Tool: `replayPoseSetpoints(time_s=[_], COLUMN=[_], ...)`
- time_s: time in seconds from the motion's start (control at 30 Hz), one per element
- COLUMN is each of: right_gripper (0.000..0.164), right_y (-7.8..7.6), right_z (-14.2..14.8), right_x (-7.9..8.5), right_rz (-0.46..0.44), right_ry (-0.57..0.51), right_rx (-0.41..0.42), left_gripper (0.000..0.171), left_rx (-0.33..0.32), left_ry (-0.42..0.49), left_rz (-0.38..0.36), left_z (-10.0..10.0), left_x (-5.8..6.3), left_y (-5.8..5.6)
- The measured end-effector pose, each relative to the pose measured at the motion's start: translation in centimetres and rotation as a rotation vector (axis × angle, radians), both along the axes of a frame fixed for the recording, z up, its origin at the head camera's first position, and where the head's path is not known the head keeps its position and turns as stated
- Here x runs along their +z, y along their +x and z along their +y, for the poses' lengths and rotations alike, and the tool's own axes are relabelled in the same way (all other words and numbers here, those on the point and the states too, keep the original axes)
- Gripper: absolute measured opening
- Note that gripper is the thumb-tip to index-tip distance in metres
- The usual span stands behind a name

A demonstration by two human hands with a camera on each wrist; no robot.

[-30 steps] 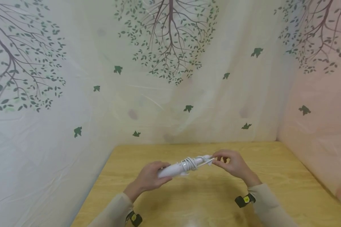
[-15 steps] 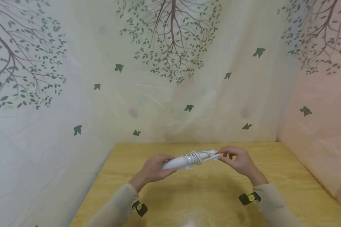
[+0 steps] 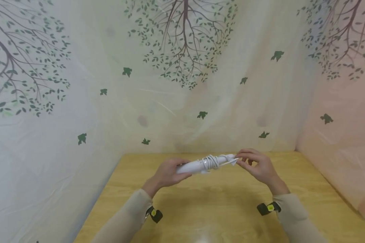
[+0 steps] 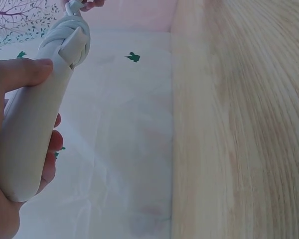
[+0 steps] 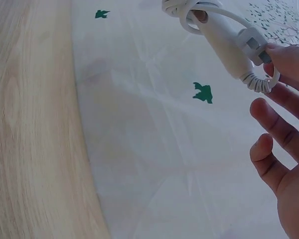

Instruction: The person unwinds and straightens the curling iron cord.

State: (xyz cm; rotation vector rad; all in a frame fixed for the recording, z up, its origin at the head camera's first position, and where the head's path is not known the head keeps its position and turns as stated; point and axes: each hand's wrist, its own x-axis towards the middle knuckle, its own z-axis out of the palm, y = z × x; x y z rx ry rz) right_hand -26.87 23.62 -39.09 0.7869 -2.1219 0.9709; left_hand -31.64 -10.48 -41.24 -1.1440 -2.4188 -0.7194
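Observation:
A white, rounded, wand-like corded appliance [image 3: 190, 167] is held over the table, tilted up toward the right. Its grey-white cord [image 3: 211, 162] is wound in several loops around the middle. My left hand [image 3: 167, 172] grips the thick end, thumb along one side and fingers behind, as the left wrist view shows on the smooth body [image 4: 32, 117]. At the thin end, my right hand [image 3: 261, 166] pinches the cord's small plug [image 5: 250, 42] between thumb and fingers. Beside it in the right wrist view is the ribbed cord sleeve [image 5: 255, 82]; the other right fingers are loosely bent.
Below the hands lies a light wood table [image 3: 207, 209]. A pale sheet [image 3: 170, 114] printed with trees and green leaves hangs behind it and along both sides. Dark wrist cameras sit on the left cuff [image 3: 154, 214] and right cuff [image 3: 268, 208].
Both hands have carried the appliance upward in the head view and a little to the right. Their hold on it looks the same, and the cord is still wound.

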Motion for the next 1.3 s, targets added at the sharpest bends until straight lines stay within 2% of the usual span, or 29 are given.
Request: replayPoseSetpoints(time_s=[0.13,0.3,0.6,0.83,0.97,1.17,1.3], right_gripper=[0.025,0.026,0.038,0.048,0.049,0.045,0.044], right_y=[-0.2,-0.3,-2.8,-3.3,-3.0,-1.2,-0.7], right_z=[-0.1,-0.2,1.3,1.7,1.4,-0.1,-0.6], right_x=[0.4,0.4,-2.4,-2.9,-2.8,-1.0,-0.3], right_rz=[0.048,0.077,0.071,0.051,0.045,0.088,0.116], right_ry=[-0.015,-0.021,-0.013,0.024,0.041,0.031,0.023], right_rx=[-0.001,0.004,0.056,0.132,0.116,0.095,0.086], left_gripper=[0.036,0.035,0.037,0.037,0.037,0.038,0.037], left_rx=[-0.002,-0.016,-0.009,-0.014,-0.014,-0.005,-0.012], left_ry=[0.013,0.033,0.046,0.061,0.066,0.051,0.057], left_rz=[-0.024,-0.026,-0.064,-0.087,-0.092,-0.084,-0.092], left_z=[0.2,0.2,-0.1,-0.5,-0.6,-0.7,-0.8], left_x=[0.6,0.6,0.7,1.0,1.0,0.9,0.8], left_y=[-0.3,-0.6,-0.8,-0.7,-0.6,-0.7,-0.8])
